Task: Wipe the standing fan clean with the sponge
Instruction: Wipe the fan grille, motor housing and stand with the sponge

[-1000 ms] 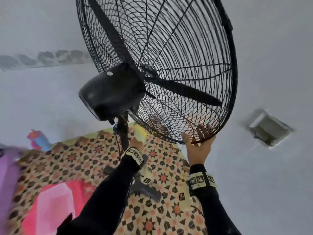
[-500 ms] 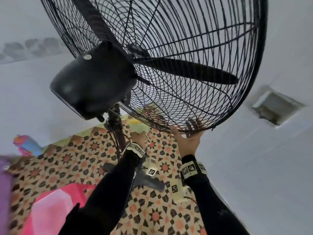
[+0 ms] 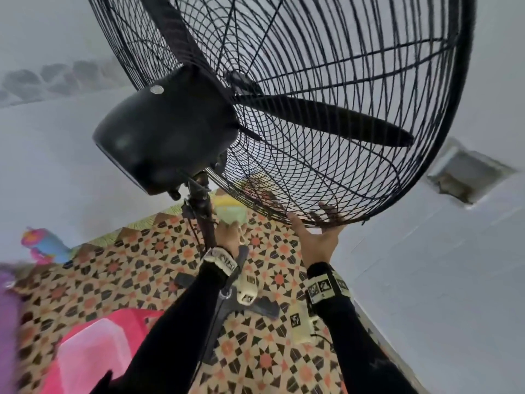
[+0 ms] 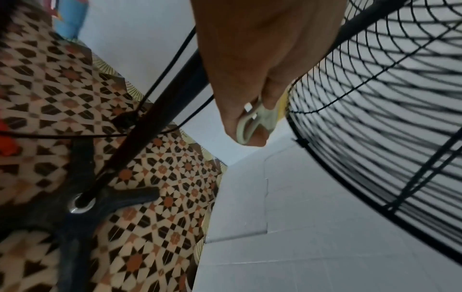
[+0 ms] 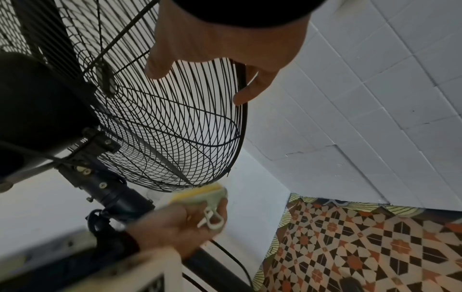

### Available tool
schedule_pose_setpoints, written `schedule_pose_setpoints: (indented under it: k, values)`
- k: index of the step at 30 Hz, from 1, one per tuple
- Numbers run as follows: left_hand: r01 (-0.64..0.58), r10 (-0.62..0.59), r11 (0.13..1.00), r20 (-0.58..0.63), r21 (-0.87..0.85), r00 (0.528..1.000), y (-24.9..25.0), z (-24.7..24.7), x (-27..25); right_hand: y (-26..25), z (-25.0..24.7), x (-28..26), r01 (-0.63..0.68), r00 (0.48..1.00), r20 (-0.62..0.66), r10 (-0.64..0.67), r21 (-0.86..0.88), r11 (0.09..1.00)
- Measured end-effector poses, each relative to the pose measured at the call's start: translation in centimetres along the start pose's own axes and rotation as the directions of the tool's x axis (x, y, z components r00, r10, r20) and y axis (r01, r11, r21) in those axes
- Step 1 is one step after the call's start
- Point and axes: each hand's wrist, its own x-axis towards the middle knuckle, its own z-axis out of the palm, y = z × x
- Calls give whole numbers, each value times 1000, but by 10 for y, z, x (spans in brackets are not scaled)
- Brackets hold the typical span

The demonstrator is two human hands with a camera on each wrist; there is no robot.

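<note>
A big black standing fan fills the head view, with its wire cage [image 3: 326, 95], motor housing [image 3: 164, 132] and pole [image 3: 203, 220]. My left hand [image 3: 227, 237] grips a yellow-green sponge [image 3: 230, 213] beside the pole, just under the cage's lower edge. The left wrist view shows the sponge [image 4: 252, 122] pinched in the fingers, next to the cage [image 4: 387, 98]. My right hand [image 3: 315, 237] cradles the cage's bottom rim from below, fingers spread and fairly straight. In the right wrist view one finger [image 5: 247, 92] lies along the rim, and the sponge [image 5: 205, 194] sits below the cage.
The fan's cross-shaped base [image 3: 255, 305] stands on a patterned floor mat [image 3: 127, 265]. A pink plastic container [image 3: 93, 351] is at lower left, a colourful bottle [image 3: 42, 245] by the far wall. A white tiled wall [image 3: 426, 280] with a recess [image 3: 468, 174] is close on the right.
The view has come closer to the fan. My left hand has risen beside the pole, bringing the sponge up to the cage's lower edge. The right hand stays on the bottom rim.
</note>
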Motion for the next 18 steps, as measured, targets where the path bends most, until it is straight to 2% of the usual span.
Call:
schedule_pose_setpoints:
  k: [2,4,5,7,8,9,10,12,14,16,18]
  values:
    - [-12,11,1000,10,20,1000,16,9,-3,-1,0,-1,-6,1000,-8,6,-19,1000]
    - [-19,6,993,106,120,994,7,14,-12,-3,-2,-2,-7,1000,-13,6,-24,1000]
    - [-53,17,982,197,179,980,0,10,-26,-4,-3,-2,-9,1000,-9,9,-28,1000]
    - [-185,76,956,418,229,905,-20,-3,-46,-6,-3,-4,-18,1000,0,18,-33,999]
    - [-223,90,948,479,227,873,-26,-10,-48,-6,-2,-4,-15,1000,1,15,-34,999]
    - [-228,104,949,470,216,877,-21,-14,-52,-6,-2,-5,-16,1000,-1,16,-36,999]
    - [-192,110,966,398,171,911,-22,-15,-40,-5,-2,-7,-16,1000,-3,16,-40,999]
    - [-76,54,990,179,115,982,-7,-9,-15,-3,-1,-9,-1,1000,-14,1,-43,999]
    - [18,-25,996,77,88,997,7,1,4,-2,-1,-10,7,1000,-24,-8,-44,999]
    - [43,-51,996,118,75,992,9,12,-13,-2,-2,-10,-5,1000,-24,4,-53,999]
    - [6,-39,991,242,133,969,-7,8,-37,-1,-3,-9,-8,1000,-23,7,-49,999]
